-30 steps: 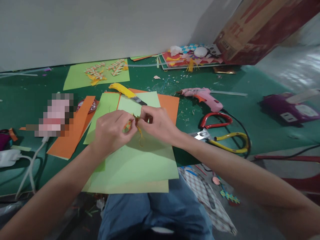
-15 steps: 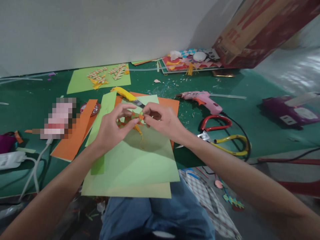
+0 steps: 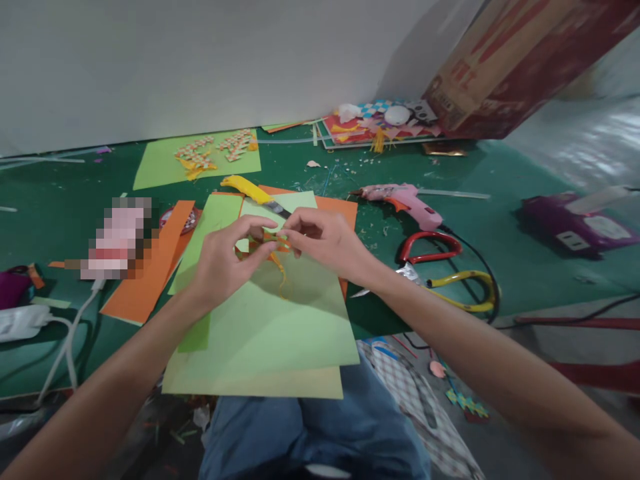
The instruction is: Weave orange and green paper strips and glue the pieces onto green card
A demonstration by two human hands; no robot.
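My left hand (image 3: 223, 257) and my right hand (image 3: 325, 243) meet over a stack of light green paper sheets (image 3: 270, 327). Between their fingertips is a small woven piece of orange and green paper strips (image 3: 270, 244), with a yellow strip hanging below it. Both hands pinch this piece, the left from the left side, the right from the right. A yellow utility knife (image 3: 255, 193) lies just beyond my fingers, on the paper.
Orange paper (image 3: 150, 263) lies left of the stack. A pink glue gun (image 3: 407, 200), red-handled and yellow-handled scissors (image 3: 450, 267) lie to the right on the green mat (image 3: 500, 233). Finished woven pieces rest on a green sheet (image 3: 200, 157) at the back. A cardboard box (image 3: 515, 60) stands back right.
My hands drew slightly apart and opened the pinch, showing more of the woven strips. The camera shifted a little, otherwise the surroundings are the same.
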